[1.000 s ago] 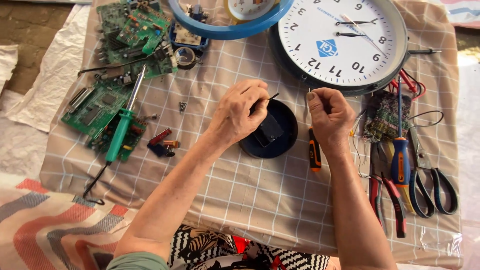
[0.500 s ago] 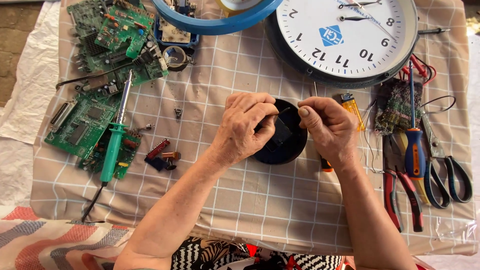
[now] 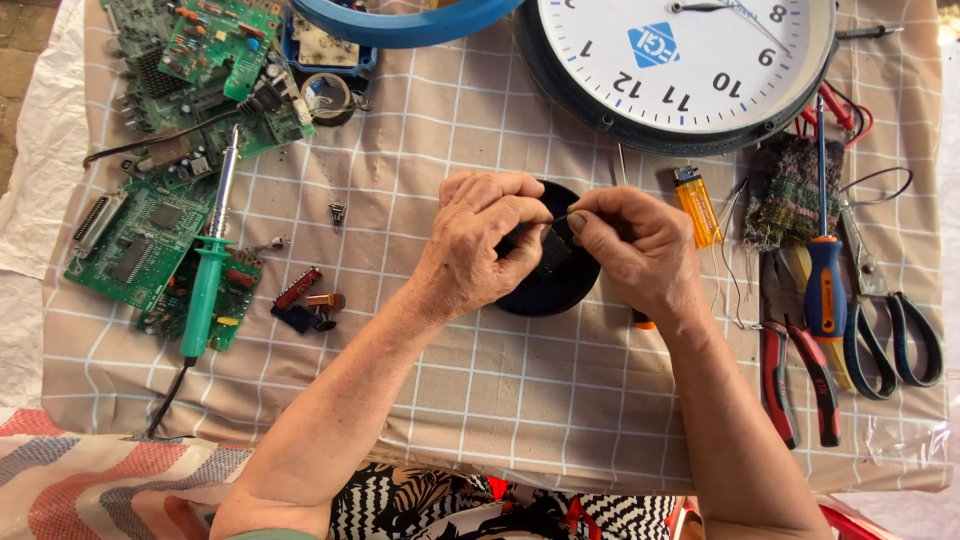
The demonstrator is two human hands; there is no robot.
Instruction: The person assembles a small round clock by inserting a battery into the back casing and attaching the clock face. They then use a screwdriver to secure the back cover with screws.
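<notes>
My left hand (image 3: 480, 245) and my right hand (image 3: 635, 250) meet over a round black plastic piece (image 3: 550, 290) that lies on the checked cloth (image 3: 500, 380). The left fingers grip a small black block at the piece's centre. My right thumb and forefinger pinch a thin wire or pin against that block. Much of the black piece is hidden under both hands. A small orange-handled tool (image 3: 640, 322) pokes out beneath my right wrist.
A big white wall clock (image 3: 690, 60) lies at the top. An orange lighter (image 3: 697, 205), a blue-handled screwdriver (image 3: 826, 270), red pliers (image 3: 795, 385) and scissors (image 3: 895, 325) lie right. Green circuit boards (image 3: 150, 215), a green soldering iron (image 3: 208, 280) and a blue ring (image 3: 400, 22) lie left.
My right hand moved left from beside the black piece to meet my left hand over it. The view shifted, so the clock and tools sit differently in frame.
</notes>
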